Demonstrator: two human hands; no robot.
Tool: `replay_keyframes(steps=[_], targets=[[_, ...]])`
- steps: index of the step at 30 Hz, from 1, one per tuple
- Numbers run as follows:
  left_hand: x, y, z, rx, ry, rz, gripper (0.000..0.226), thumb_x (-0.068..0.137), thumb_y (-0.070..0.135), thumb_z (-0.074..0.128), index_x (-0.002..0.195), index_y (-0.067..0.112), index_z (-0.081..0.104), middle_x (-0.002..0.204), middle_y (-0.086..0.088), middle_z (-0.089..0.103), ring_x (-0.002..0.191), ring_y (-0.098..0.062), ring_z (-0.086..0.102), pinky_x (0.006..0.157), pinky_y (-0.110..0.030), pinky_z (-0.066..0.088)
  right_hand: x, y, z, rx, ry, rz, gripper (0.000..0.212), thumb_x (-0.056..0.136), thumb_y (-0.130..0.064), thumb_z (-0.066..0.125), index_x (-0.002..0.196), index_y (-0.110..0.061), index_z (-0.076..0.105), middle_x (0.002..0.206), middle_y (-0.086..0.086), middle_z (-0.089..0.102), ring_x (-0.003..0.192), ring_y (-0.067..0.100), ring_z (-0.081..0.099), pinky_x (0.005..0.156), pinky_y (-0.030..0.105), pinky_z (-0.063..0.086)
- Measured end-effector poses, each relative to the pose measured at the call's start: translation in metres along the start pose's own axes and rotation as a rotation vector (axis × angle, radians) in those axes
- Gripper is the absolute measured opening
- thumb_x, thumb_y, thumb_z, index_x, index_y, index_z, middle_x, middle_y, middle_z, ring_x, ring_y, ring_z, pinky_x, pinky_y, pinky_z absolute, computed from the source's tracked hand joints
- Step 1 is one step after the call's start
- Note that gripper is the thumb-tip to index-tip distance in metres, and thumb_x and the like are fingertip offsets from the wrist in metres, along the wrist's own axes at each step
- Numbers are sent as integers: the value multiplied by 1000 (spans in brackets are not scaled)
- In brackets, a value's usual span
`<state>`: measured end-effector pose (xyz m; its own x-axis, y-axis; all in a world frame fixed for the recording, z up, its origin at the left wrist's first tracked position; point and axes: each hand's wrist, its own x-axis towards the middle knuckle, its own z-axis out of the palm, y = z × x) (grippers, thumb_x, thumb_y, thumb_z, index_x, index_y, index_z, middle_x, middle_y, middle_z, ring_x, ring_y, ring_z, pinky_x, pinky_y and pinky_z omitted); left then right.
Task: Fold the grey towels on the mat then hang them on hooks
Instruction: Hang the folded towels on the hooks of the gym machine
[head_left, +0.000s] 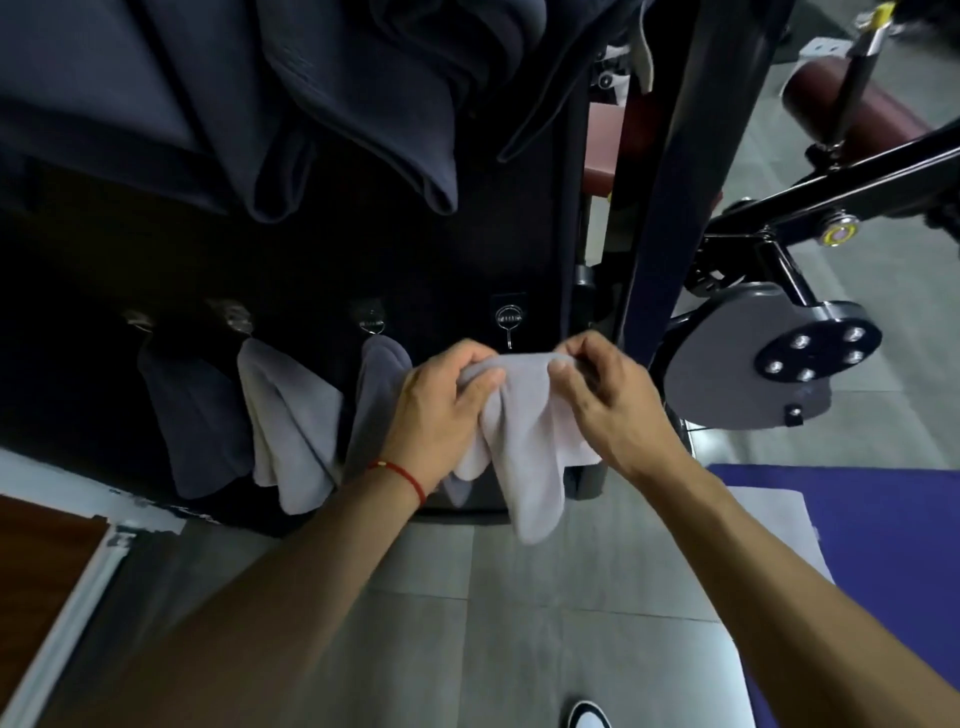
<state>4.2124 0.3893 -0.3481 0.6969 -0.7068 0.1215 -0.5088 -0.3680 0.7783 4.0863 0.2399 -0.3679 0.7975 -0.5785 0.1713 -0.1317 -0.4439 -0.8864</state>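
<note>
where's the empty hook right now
In the head view the empty hook sits on the dark panel just above and between both hands, right of the three hung towels.

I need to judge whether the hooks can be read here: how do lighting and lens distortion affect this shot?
Head view: dim and underexposed at the dark panel, so the left hooks barely show; the free hook glints clearly. Both hands, left hand and right hand, and the towel are well lit. Wide-angle bending curves the frame edges.
</note>
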Motion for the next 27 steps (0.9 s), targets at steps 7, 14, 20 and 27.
replay_keyframes(steps=[7,14,20,27], targets=[[36,-18,50,-160,597,-186,15,85,21,76,88,29,64,84,13,68,78,-8,66,73,-34,57,33,13,44,-1,371,-65,5,100,-17,61,100,-15,57,88,-10,64,82,6,64,74,25,53],[35,-38,69,-80,621,-68,5,89,24,71,88,20,73,96,6,64,84,-16,65,70,-40,57,24,38,86,-160,473,-13,20,92,-11,60,108,-21,67,114,-1,50,87,18,58,71,42,55],[11,-43,73,390,453,8,29,94,32,49,112,27,72,118,7,57,106,-19,51,87,-42,48,13,38,81,-445,466,-27,30,93,-20,60,119,-32,71,118,-5,53,111,19,44,94,30,25],[-16,-43,91,-156,232,-192,44,104,23,44,147,32,45,144,9,54,132,-6,49,111,-35,43,-12,43,91,156,146,77,30,111,-19,38,138,-24,50,121,-21,61,115,8,60,101,30,44]])
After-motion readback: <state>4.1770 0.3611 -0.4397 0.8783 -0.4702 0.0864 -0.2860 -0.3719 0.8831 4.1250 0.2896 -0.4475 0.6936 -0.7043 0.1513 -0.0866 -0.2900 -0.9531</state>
